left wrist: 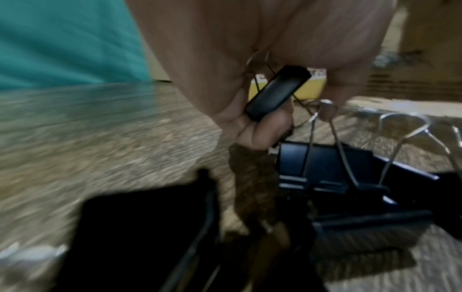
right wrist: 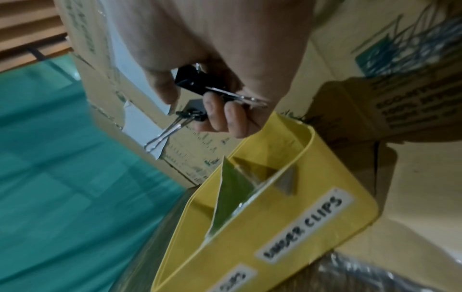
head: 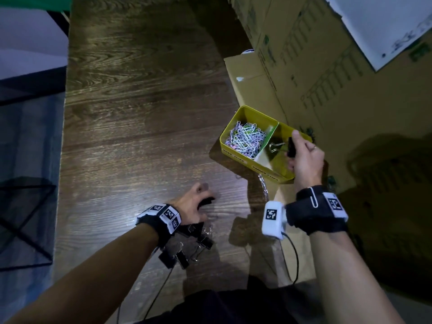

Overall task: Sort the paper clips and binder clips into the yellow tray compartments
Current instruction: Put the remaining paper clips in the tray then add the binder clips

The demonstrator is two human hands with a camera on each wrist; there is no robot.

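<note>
In the head view the right hand (head: 304, 155) is hovering over the right-hand compartment of the yellow tray (head: 236, 157), its fingers curling round a black binder clip (head: 291, 146); another binder clip is already lying in that compartment, while the left compartment is holding a heap of pastel paper clips (head: 245, 139). Lower down, the left hand (head: 194, 206) is reaching over the wooden tabletop (head: 140, 90) and gripping something dark, with a loose pile of binder clips (head: 187, 249) lying just behind its wrist. In the left wrist view the left hand's fingers (left wrist: 262, 134) are pinching a small black clip (left wrist: 277, 92) by its body, and bigger clips (left wrist: 325, 168) with raised wire handles are resting on the tabletop right below. In the right wrist view the right hand's fingers (right wrist: 220, 112) are clamping a clip's black body (right wrist: 195, 81), its wire handles sticking out sideways, and a second, smaller clip (right wrist: 175, 122) is hanging beneath them; the tray's wall label is reading roughly as binder clips. These clips are looking stiff, light and hard, the lacquered steel body likely being a bit slippery, so pinching across the flat sides of the body seems the surest hold. Taking one by a wire handle should also be working, though the body would probably be swinging. Nothing here seems fragile, so dropping them from just above the compartment should be doing no harm.
</note>
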